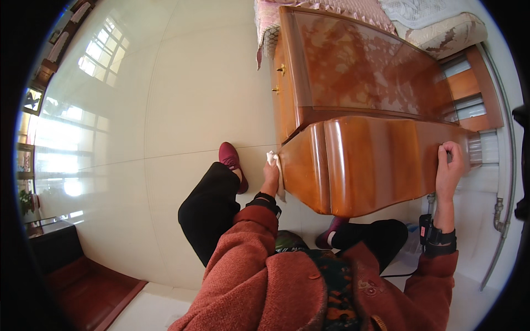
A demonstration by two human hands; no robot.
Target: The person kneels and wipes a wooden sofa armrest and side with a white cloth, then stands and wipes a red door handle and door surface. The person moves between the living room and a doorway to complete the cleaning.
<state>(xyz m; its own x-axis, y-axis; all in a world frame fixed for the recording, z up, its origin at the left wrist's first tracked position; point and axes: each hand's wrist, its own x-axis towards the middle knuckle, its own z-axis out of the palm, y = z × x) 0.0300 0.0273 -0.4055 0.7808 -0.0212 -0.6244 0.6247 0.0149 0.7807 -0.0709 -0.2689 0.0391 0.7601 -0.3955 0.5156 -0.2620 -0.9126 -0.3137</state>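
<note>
My left hand (271,176) grips a whitish cloth (280,173) and presses it against the left end of a polished brown wooden piece of furniture (372,165). That piece has a curved, glossy surface, with a dark seam running across it near its left side. At its right end rests my right hand (450,167), its fingers curled in against the wood. Whether those fingers hold the edge is hidden.
Beside the curved piece stands a wooden cabinet (364,62) with brass knobs (281,69) and a glass-like top. Behind it lies a pink quilted cover (331,6). A pipe (503,231) runs along the right wall. Glossy floor tiles (207,95) spread leftward; a dark red seat (91,289) is at lower left.
</note>
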